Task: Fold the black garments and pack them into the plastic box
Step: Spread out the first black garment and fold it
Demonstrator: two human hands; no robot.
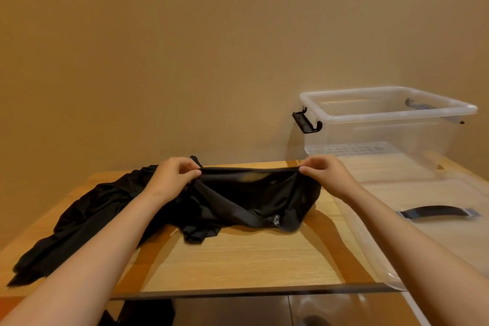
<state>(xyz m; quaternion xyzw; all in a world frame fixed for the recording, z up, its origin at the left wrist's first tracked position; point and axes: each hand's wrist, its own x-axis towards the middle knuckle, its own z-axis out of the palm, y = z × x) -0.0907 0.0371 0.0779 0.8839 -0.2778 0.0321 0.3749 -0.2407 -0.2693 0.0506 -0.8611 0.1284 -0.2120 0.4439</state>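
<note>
A black garment [246,201] is stretched by its top edge a little above the wooden table [238,259], its lower part still sagging onto the wood. My left hand [174,174] pinches the edge's left end and my right hand [325,172] pinches the right end. More black fabric [79,225] lies crumpled on the table's left side, partly under my left forearm. The clear plastic box [383,124] stands open at the back right, with nothing visible inside.
The box's clear lid [423,233] with a dark handle lies flat on the table's right side, reaching the front edge. A black latch [307,122] hangs off the box's left end. A beige wall runs close behind the table.
</note>
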